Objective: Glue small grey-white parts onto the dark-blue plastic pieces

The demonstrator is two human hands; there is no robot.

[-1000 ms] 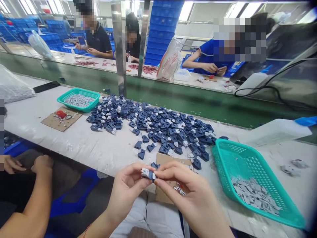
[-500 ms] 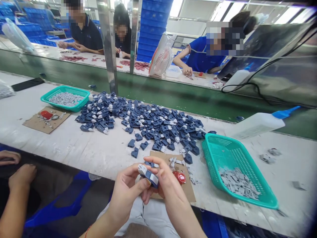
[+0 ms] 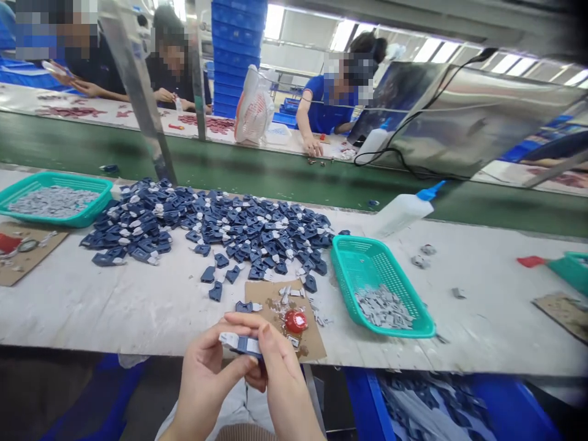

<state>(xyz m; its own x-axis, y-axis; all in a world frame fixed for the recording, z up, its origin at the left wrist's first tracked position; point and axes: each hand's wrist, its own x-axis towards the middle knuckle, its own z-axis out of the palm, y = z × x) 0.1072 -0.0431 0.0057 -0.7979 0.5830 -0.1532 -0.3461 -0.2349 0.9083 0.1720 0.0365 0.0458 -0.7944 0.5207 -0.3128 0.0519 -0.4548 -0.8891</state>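
Close in front of me, my left hand and my right hand are both closed round one small dark-blue plastic part with light-grey pieces. A grey end of it sticks out to the left; the fingers cover much of the rest. Just beyond the hands lies a cardboard piece bearing a round red object and several small grey pieces. Another blue part with a grey tip rests at its left edge. Farther back spreads a big heap of similar blue parts.
Right of the cardboard stands a green basket with grey pieces. Behind it leans a white bottle with a blue nozzle. Another green basket is at left. Blue bins sit below the table edge. Co-workers sit across the green strip.
My view has swung to the right, bringing blue bins below the table into sight. Both hands still hold the blue-and-grey part, which now lies more level.
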